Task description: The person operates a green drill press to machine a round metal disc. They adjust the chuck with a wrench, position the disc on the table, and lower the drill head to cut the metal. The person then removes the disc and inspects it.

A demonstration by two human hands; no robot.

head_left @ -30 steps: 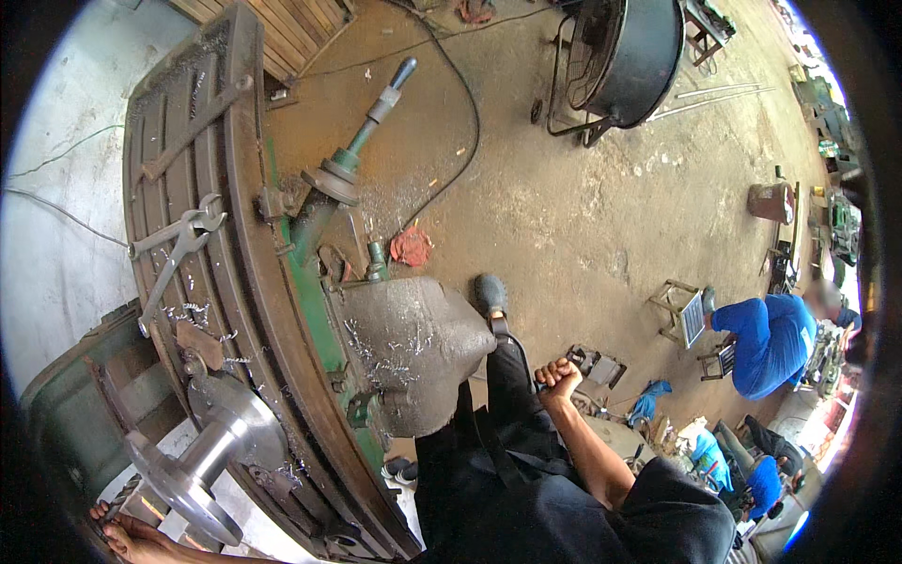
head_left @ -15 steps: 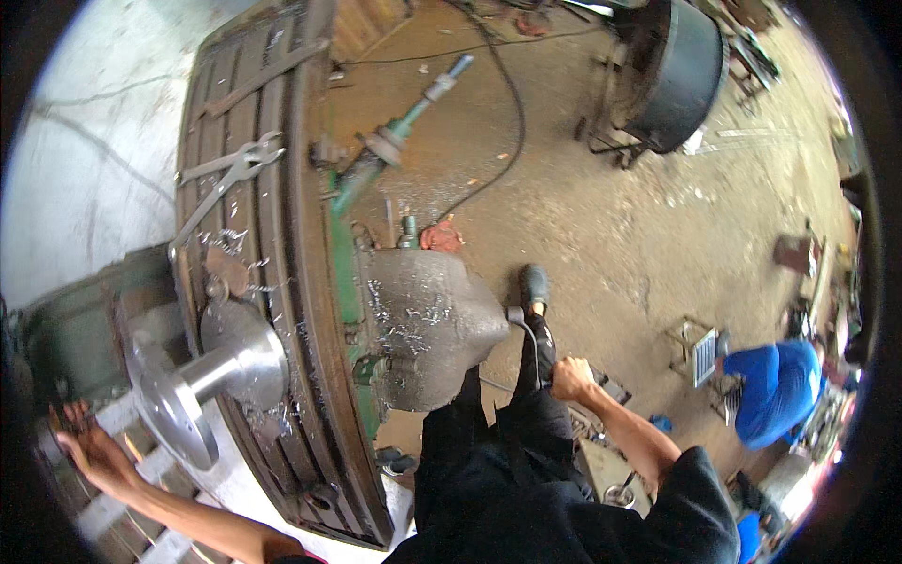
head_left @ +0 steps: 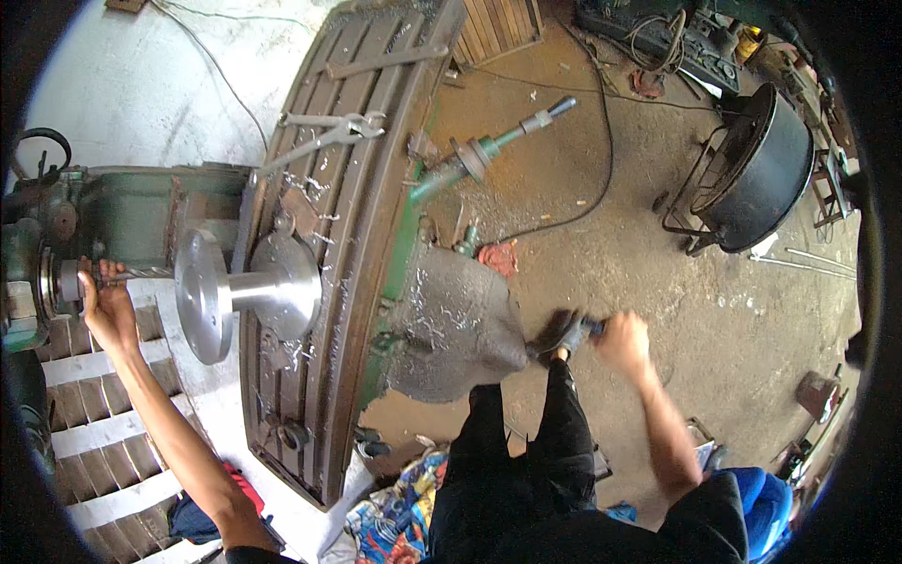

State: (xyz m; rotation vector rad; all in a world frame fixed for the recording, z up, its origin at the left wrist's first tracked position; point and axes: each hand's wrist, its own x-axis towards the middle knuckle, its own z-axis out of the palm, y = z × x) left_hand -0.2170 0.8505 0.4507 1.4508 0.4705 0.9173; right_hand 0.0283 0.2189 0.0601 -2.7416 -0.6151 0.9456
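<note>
My left hand (head_left: 110, 310) reaches to the machine's spindle end, with its fingers curled about the drill chuck (head_left: 70, 280). A twist drill bit (head_left: 150, 273) points from the chuck toward a shiny, spool-shaped metal workpiece (head_left: 204, 299) with two round flanges. That workpiece stands out from the slotted machine table (head_left: 352, 202), sideways to the drill. My right hand (head_left: 624, 346), slightly blurred, is closed around a dark crank handle (head_left: 594, 326) in front of the machine. Most of the crank is smeared or covered.
Spanners (head_left: 329, 136) and metal shavings lie on the table. A green lever (head_left: 489, 148) juts from the machine's side. A large black drum (head_left: 766, 169) stands at the far right. A cable (head_left: 611, 141) crosses the floor. A person in blue (head_left: 763, 503) is at the lower right.
The view has shifted, so the machine sits further right and the spindle shows. My right hand has moved up and right with the crank; my left stays by the spindle.
</note>
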